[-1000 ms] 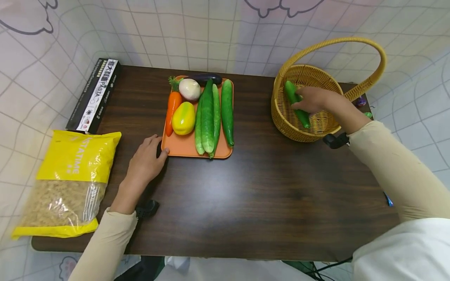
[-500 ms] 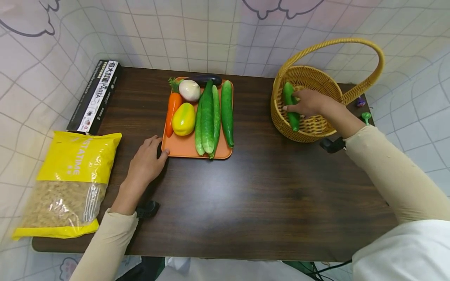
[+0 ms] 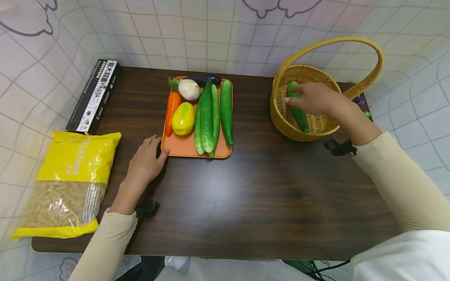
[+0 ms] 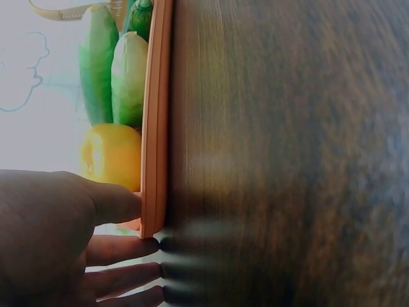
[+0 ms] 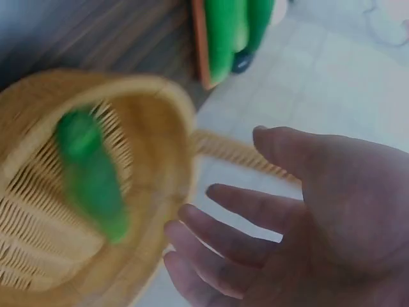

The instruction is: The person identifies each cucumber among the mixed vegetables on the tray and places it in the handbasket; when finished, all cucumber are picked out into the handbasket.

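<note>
My right hand (image 3: pixel 318 99) is over the wicker basket (image 3: pixel 279 121), fingers spread and relaxed. Inside lies a green cucumber (image 3: pixel 299 117); the right wrist view shows the cucumber (image 5: pixel 96 182) apart from the fingers (image 5: pixel 223 236). At the front left corner of an orange tray (image 3: pixel 179 148), my left hand (image 3: pixel 145 160) rests with its fingers fairly straight. In the left wrist view the thumb (image 4: pixel 118 201) touches the tray rim (image 4: pixel 155 128). The tray bears a carrot (image 3: pixel 173 103), a yellow bell pepper (image 3: pixel 183 119), a round white vegetable (image 3: pixel 189 89), a dark eggplant (image 3: pixel 204 79) and several cucumbers (image 3: pixel 208 121).
At left lie a yellow bag of pasta (image 3: pixel 70 175) and a black pasta box (image 3: pixel 93 95). The basket's tall handle (image 3: pixel 330 42) arches over its opening. Small wrapped things (image 3: pixel 360 100) lie behind the basket at the right table edge. A patterned curtain (image 3: pixel 211 35) surrounds the dark wooden table (image 3: pixel 263 203).
The cucumber has shifted and turned inside the basket, and my right hand has let go of it. My left hand and the tray have stayed put.
</note>
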`<action>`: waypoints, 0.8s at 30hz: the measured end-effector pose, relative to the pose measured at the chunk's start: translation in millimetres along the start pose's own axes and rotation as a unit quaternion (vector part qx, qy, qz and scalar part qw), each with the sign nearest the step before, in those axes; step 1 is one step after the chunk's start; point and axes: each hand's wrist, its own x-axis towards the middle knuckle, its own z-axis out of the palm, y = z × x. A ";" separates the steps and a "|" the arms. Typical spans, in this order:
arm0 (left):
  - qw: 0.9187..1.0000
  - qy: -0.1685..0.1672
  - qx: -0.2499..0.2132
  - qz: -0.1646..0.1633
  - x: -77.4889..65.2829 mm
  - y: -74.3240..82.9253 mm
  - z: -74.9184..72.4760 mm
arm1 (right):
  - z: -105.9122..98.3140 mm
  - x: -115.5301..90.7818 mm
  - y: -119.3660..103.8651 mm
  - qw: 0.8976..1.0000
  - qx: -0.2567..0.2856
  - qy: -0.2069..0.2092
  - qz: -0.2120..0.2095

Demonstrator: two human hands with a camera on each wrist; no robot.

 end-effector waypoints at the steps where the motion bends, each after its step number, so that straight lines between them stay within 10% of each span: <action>1: 1.000 0.000 0.000 -0.001 -0.1 0.0 -0.2 | 0.9 -2.7 -5.3 1.000 0.001 0.005 -0.006; 11: 1.000 -0.004 -0.001 -0.004 0.5 -0.2 -0.3 | 30.8 -8.9 -68.8 0.988 0.085 0.106 -0.076; 24: 1.000 -0.004 0.001 -0.007 2.2 -2.2 0.2 | 95.9 73.9 -101.7 0.985 0.134 0.091 -0.060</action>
